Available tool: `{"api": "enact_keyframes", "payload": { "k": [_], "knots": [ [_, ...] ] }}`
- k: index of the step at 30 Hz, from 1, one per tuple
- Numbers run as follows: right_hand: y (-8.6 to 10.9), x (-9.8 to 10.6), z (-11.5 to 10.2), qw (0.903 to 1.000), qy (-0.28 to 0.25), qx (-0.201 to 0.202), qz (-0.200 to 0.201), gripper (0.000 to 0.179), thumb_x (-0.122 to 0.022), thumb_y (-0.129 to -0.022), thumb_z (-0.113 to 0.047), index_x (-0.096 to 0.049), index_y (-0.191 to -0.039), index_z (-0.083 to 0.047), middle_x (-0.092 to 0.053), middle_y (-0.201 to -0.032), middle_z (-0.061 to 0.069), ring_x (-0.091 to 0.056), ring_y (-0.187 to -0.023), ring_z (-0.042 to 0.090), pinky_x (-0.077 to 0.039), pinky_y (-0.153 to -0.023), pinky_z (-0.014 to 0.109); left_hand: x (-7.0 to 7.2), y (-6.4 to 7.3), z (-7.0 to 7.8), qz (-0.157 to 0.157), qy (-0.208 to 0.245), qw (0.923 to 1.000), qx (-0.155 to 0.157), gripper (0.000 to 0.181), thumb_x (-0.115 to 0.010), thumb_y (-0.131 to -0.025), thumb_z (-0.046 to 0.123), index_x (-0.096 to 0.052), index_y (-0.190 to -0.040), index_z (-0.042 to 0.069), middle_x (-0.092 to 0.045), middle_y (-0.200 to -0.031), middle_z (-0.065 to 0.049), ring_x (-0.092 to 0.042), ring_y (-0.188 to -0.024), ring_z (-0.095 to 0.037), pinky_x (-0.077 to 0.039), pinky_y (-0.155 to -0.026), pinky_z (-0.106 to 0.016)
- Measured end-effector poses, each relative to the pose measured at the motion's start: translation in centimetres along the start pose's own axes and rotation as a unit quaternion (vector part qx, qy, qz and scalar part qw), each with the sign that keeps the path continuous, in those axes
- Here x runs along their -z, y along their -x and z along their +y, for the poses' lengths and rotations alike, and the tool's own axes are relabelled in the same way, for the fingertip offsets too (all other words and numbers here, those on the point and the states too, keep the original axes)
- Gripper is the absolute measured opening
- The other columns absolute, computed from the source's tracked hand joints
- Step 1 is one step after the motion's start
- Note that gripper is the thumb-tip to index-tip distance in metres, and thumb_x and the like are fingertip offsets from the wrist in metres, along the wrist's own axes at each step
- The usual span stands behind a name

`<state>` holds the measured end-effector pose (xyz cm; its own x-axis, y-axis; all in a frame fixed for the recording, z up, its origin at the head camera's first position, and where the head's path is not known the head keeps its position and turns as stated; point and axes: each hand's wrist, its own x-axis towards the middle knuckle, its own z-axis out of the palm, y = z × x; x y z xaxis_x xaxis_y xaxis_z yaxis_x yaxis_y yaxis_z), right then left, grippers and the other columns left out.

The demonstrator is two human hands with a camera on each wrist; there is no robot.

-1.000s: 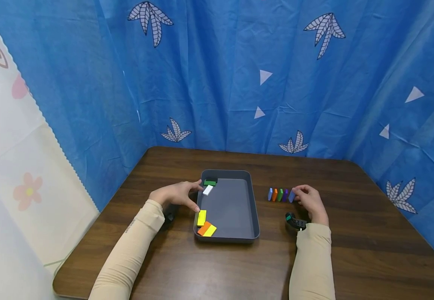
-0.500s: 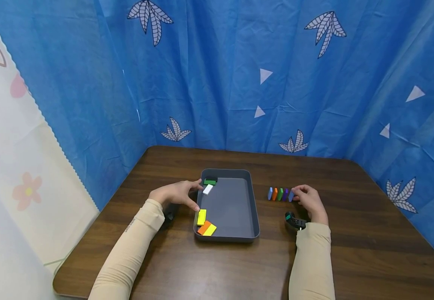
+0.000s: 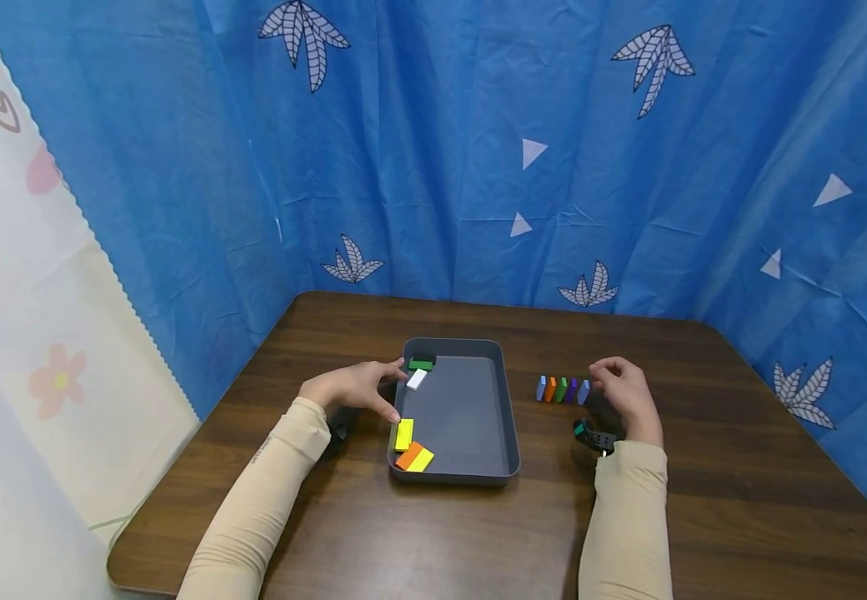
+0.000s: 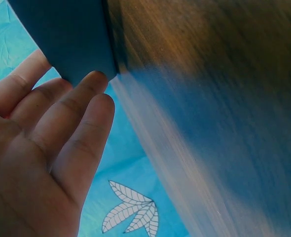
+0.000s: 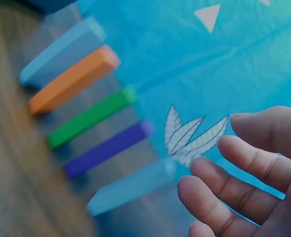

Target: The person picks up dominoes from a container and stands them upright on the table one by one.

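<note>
A row of upright dominoes stands on the table right of the tray: a light blue domino, an orange domino, a green domino, a purple domino and a second light blue domino at the right end. Small gaps separate them. Just right of that last domino is my right hand, fingers loosely bent and holding nothing; the right wrist view shows space between fingertips and domino. My left hand rests at the grey tray's left side, thumb and fingers spread, fingertips touching its wall.
Inside the tray lie a green domino, a white domino, a yellow domino, an orange domino and another yellow domino. Blue curtains hang behind the wooden table.
My right hand has let go of the right-end light blue domino and drawn back slightly up and right. That domino stays standing. The left hand and tray have not visibly moved.
</note>
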<state>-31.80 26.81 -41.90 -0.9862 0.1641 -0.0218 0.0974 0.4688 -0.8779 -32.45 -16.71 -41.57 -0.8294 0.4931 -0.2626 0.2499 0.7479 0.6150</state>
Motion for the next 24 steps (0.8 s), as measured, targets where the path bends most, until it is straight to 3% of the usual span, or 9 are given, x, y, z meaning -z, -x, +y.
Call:
{"api": "enact_keyframes", "payload": {
  "k": [1, 7, 16, 24],
  "knots": [
    [0.1, 0.0, -0.5, 0.9999, 0.001, 0.014, -0.003, 0.042, -0.043, -0.092, -0.036, -0.048, -0.114, -0.001, -0.046, -0.116, 0.020, -0.051, -0.102, 0.035, -0.039, -0.089, 0.048, 0.0, 0.0, 0.0, -0.001, -0.002, 1.0000, 0.002, 0.089, -0.077, -0.061, 0.044, -0.036, -0.136, 0.022, -0.019, -0.149, 0.002, -0.030, -0.130, -0.020, -0.031, -0.103, -0.045],
    [0.6, -0.6, -3.4, 0.9965, 0.004, 0.082, -0.016, 0.041, -0.047, -0.091, -0.036, -0.049, -0.111, -0.002, -0.048, -0.111, 0.020, -0.052, -0.102, 0.036, -0.042, -0.089, 0.047, 0.0, 0.1, 0.3, 0.002, -0.014, 0.9999, 0.002, 0.090, -0.077, -0.060, 0.045, -0.036, -0.137, 0.021, -0.021, -0.148, 0.000, -0.030, -0.130, -0.020, -0.031, -0.102, -0.046],
    [1.2, -1.8, -6.8, 0.9841, -0.020, 0.163, -0.068, 0.040, -0.050, -0.089, -0.035, -0.050, -0.110, -0.001, -0.053, -0.103, 0.015, -0.057, -0.084, 0.007, -0.045, -0.074, 0.022, -0.6, -0.1, 0.2, 0.004, -0.014, 0.9999, -0.002, 0.088, -0.078, -0.060, 0.045, -0.039, -0.135, 0.023, -0.020, -0.148, 0.001, -0.030, -0.129, -0.021, -0.031, -0.101, -0.049],
    [0.4, -4.0, -9.9, 0.9648, -0.043, 0.213, -0.148, 0.036, -0.054, -0.088, -0.032, -0.052, -0.109, -0.002, -0.058, -0.099, 0.006, -0.057, -0.092, 0.017, -0.046, -0.076, 0.025, -0.3, 0.2, 0.3, 0.008, -0.011, 0.9999, 0.002, 0.088, -0.078, -0.059, 0.046, -0.039, -0.135, 0.022, -0.020, -0.148, 0.002, -0.031, -0.130, -0.022, -0.031, -0.102, -0.049]
  ]
}}
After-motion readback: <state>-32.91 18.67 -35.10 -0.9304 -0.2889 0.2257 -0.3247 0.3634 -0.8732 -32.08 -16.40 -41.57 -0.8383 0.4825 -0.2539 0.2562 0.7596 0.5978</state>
